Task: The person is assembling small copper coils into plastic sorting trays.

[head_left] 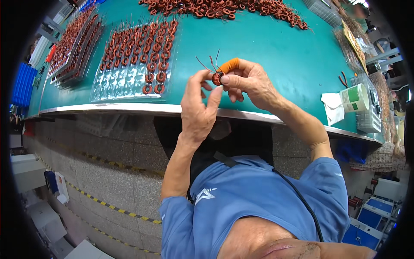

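A: Holding a small copper coil above the near edge of the green table. Left hand pinches it from below; right hand closes on it from the side, an orange finger cover on one finger. Thin wire ends stick up from the coil.

B: Surroundings?

A: Clear tray to the left, partly filled with rows of like coils. Loose heap of coils at the far edge. White cup with green label and a white cloth to the right
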Demonstrator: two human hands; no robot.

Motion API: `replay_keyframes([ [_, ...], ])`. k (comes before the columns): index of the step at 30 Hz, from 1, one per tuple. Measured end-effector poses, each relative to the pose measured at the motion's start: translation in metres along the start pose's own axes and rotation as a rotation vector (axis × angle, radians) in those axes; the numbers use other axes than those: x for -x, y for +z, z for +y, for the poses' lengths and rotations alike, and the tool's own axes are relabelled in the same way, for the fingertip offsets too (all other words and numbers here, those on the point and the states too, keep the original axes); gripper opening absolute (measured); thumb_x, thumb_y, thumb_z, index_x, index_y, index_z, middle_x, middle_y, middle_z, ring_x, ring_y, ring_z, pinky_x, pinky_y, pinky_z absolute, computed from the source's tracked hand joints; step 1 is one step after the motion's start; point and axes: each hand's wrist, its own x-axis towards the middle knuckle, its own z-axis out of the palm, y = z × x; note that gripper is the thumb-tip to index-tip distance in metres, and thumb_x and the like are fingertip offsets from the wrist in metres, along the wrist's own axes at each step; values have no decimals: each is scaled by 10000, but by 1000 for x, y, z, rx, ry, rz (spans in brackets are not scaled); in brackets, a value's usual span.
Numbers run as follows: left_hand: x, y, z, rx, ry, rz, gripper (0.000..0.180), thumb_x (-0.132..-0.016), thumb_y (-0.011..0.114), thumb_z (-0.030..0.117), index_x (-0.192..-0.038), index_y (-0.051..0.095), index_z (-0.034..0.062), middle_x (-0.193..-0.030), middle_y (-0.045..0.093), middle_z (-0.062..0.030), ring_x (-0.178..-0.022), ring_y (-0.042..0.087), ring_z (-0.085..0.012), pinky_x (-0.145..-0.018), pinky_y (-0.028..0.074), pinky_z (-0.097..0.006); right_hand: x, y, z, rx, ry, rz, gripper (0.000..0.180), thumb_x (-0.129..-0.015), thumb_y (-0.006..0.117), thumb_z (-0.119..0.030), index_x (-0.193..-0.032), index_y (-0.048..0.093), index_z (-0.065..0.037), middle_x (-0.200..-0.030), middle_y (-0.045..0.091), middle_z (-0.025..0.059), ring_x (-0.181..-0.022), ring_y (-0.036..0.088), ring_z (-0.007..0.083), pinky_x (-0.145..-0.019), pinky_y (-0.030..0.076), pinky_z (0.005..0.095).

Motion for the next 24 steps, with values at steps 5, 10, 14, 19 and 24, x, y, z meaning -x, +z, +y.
replay_keyframes([
  [5,13,13,-3,73,44,-59,370,-962,570,190,-1257,457,-3,-1030,631,-161,-899,644,-258,-788,502,-351,22,1,6,-34,-69,-6,282,-892,675,-233,-1028,619,8,-771,634,66,-560,585,99,-451,439,212],
  [10,20,20,-2,100,25,18,347,-990,522,211,-1254,458,-3,-1035,637,-153,-924,643,-228,-801,509,-331,27,0,13,27,-111,-49,284,-910,654,-228,-1053,619,15,-720,625,44,-578,577,83,-474,461,207],
  [14,19,18,2,79,-42,28,318,-995,512,207,-1228,487,-8,-1007,644,-120,-856,647,-173,-734,518,-278,33,3,7,65,-84,-4,243,-916,644,-191,-1037,650,19,-775,657,53,-586,564,78,-493,471,219],
  [19,18,6,7,281,-188,-62,277,-988,528,188,-1171,544,-19,-871,655,-74,-697,631,-125,-634,519,-247,37,-22,7,502,-510,394,306,-904,669,-186,-1146,616,-6,-867,648,36,-790,623,106,-707,516,235],
  [24,17,10,17,311,-210,-248,245,-960,576,148,-1138,589,-21,-762,606,-21,-611,543,-75,-569,468,-214,28,-22,-2,607,-413,110,297,-919,632,-281,-1057,660,-19,-924,677,76,-873,632,144,-797,501,296],
])
